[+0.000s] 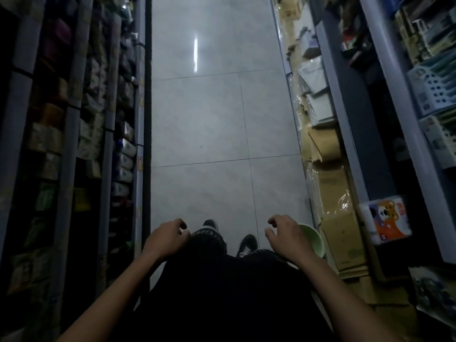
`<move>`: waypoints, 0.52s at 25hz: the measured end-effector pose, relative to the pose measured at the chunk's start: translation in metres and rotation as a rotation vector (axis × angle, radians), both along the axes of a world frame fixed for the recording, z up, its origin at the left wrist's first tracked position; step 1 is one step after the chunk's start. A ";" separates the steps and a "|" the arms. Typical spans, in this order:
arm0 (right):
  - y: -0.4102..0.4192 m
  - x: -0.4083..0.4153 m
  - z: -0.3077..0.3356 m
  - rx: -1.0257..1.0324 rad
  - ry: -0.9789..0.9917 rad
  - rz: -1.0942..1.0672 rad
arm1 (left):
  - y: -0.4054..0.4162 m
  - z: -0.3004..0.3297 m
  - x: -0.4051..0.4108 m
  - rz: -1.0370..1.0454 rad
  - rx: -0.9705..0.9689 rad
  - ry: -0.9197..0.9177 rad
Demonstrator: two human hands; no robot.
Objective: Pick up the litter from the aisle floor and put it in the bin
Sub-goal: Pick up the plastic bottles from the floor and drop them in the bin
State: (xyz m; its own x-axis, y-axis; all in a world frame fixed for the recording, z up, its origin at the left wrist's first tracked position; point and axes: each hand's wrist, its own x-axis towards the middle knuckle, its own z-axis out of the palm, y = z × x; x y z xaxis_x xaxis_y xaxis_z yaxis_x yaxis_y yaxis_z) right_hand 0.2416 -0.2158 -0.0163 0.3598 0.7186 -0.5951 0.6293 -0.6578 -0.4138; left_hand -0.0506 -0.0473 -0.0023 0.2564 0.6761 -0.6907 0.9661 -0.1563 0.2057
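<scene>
I look down a narrow shop aisle with a pale grey tiled floor (pixel 217 114). No litter shows on the visible tiles. My left hand (pixel 167 236) hangs in front of me with its fingers loosely curled and holds nothing. My right hand (pixel 287 234) is held the same way, also with nothing in it. Just behind my right hand a light green round bin (pixel 312 239) stands on the floor against the right shelf, partly hidden by the hand. My two dark shoes (pixel 248 244) show between the hands.
Tall shelves packed with goods line the left side (pixel 98 134). On the right, shelves hold brown paper packs (pixel 330 193), white baskets and a pack with a cartoon bear (pixel 386 219). The aisle runs straight ahead between them.
</scene>
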 end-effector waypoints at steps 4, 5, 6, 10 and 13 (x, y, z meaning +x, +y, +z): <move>0.064 0.020 0.002 0.020 -0.008 0.134 | 0.005 -0.001 -0.012 0.140 -0.013 0.006; 0.083 0.024 0.003 0.032 -0.014 0.154 | 0.010 -0.003 -0.015 0.170 -0.016 0.003; 0.106 0.028 0.003 0.045 -0.020 0.173 | 0.018 -0.005 -0.017 0.202 -0.019 0.002; 0.198 0.042 0.001 0.038 -0.037 0.239 | 0.079 -0.016 -0.017 0.297 -0.062 -0.012; 0.255 0.057 0.004 -0.003 -0.054 0.246 | 0.149 -0.016 0.000 0.313 -0.068 -0.032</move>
State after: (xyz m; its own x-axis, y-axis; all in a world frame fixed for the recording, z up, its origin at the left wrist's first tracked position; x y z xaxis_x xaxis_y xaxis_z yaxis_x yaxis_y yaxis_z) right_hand 0.2986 0.0390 -0.0125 0.2050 0.7867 -0.5823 0.7918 -0.4830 -0.3738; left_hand -0.0504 0.1017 -0.0184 0.0661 0.6783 -0.7318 0.9579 0.1621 0.2368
